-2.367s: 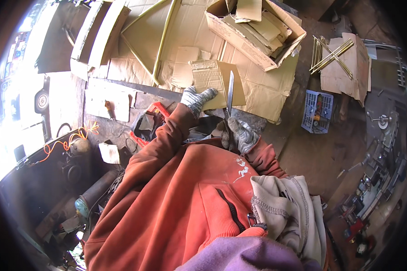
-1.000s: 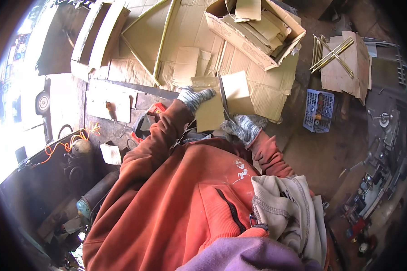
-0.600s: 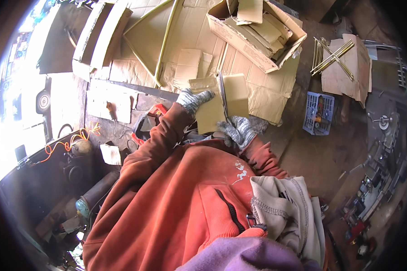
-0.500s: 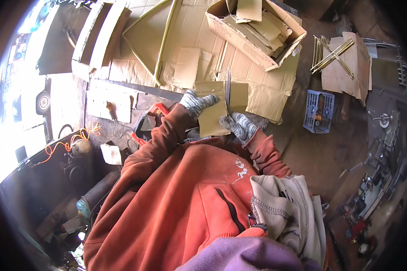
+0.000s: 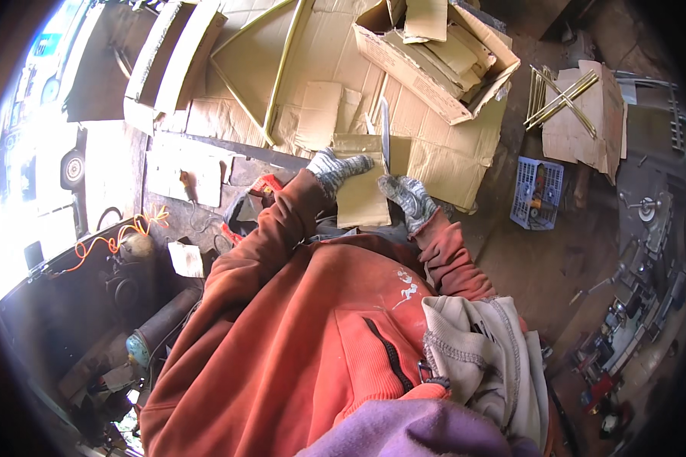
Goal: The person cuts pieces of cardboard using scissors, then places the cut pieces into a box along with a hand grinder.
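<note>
My left hand (image 5: 337,169), in a grey knitted glove, presses on a piece of brown cardboard (image 5: 363,199), thumb stretched across its top and the other fingers partly hidden. Gloved the same way, my right hand (image 5: 409,201) is closed round the lower end of a long knife (image 5: 386,135), whose handle is hidden in the grip. The blade points away from me and lies along the right side of the cardboard piece. Beneath it spread larger cardboard sheets (image 5: 453,161), with smaller offcuts (image 5: 317,114) beyond my left hand.
A carton of cardboard pieces (image 5: 413,67) stands at the far side. Left of it lies a triangular metal frame (image 5: 273,91). To the right are a blue plastic basket (image 5: 523,199) with tools, crossed brass-coloured rods (image 5: 562,100) and a machine with a crank (image 5: 646,207).
My right hand and the knife have shifted slightly away from me, the blade reaching farther over the cardboard. My left hand stays on the piece. The view has tilted a little.
</note>
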The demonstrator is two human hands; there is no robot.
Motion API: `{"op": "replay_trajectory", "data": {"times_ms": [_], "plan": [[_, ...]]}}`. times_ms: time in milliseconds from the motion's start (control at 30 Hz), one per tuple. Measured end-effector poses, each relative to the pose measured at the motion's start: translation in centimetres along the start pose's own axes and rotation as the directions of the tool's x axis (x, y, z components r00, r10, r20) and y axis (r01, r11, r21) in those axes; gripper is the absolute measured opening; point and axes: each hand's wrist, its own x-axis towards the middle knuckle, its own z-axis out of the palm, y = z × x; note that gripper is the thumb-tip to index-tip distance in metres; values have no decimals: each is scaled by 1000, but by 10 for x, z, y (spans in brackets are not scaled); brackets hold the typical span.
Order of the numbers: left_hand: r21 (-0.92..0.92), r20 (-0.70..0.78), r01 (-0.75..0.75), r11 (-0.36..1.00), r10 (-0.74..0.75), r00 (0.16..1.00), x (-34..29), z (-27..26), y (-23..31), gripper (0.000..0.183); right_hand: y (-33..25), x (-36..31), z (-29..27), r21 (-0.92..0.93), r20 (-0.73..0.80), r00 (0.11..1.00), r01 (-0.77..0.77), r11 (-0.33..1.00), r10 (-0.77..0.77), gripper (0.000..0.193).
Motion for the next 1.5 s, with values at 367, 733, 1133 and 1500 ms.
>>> {"op": "replay_trajectory", "data": {"times_ms": [367,733,1133,1500], "plan": [[401,481,-589,702,386,787,45,-39,6,33,27,28,-11,145,-38,998,-51,988,58,21],[297,86,-42,954,17,996,26,-67,41,34,-27,19,-1,-391,-225,970,-179,903,95,37],[849,-527,447,282,500,687,69,-20,62,106,-43,-45,-68,-826,-559,821,-540,161,-114,58],[848,-522,388,360,446,727,76,-2,62,74,-80,-27,-50,-849,-495,869,-480,-222,14,78]]}}
